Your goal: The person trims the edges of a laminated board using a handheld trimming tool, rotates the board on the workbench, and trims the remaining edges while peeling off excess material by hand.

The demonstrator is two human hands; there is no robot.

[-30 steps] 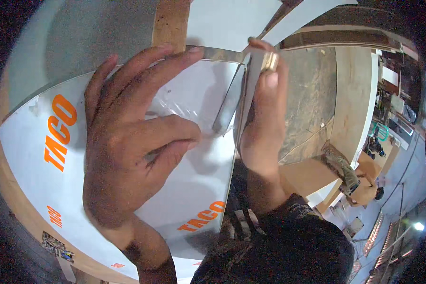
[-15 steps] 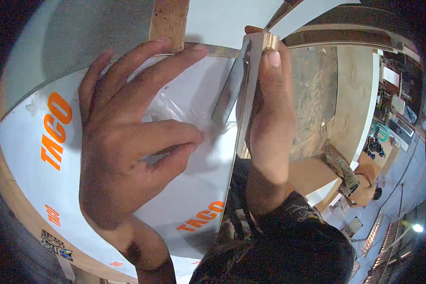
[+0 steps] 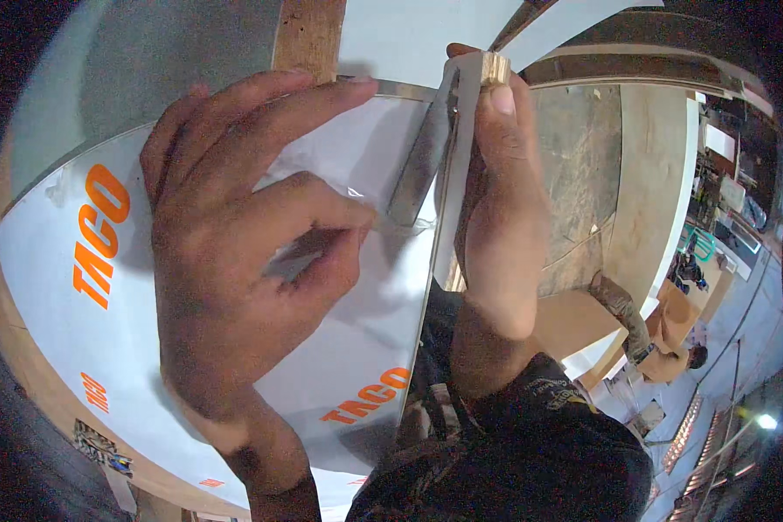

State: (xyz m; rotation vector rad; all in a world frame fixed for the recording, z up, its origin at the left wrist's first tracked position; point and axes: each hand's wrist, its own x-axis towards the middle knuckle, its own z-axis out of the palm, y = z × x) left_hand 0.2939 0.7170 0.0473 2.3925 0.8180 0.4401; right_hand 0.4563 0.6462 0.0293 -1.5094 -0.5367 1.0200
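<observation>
My left hand (image 3: 248,235) is over a white panel with orange print (image 3: 113,348). Its thumb and forefinger are pinched together on a wisp of clear film (image 3: 416,226), while the other fingers reach forward. My right hand (image 3: 505,217) grips a narrow white-faced wooden strip (image 3: 463,139), its raw layered wood end (image 3: 496,70) showing by the thumb. The strip stands on edge along the panel's right side. A flat dark grey piece (image 3: 419,165) slants from it toward the film; its kind I cannot tell.
A brown wood batten (image 3: 307,39) and a grey board (image 3: 209,52) lie beyond the panel. To the right are a worn brown surface (image 3: 578,165) and a pale wooden board (image 3: 648,191). Another person (image 3: 670,344) is farther off at the right, near a green stool (image 3: 698,244).
My left hand's thumb and forefinger have curled more and shifted slightly, with less film showing beneath them. My right hand keeps its grip on the wooden strip. The other person's arm has moved.
</observation>
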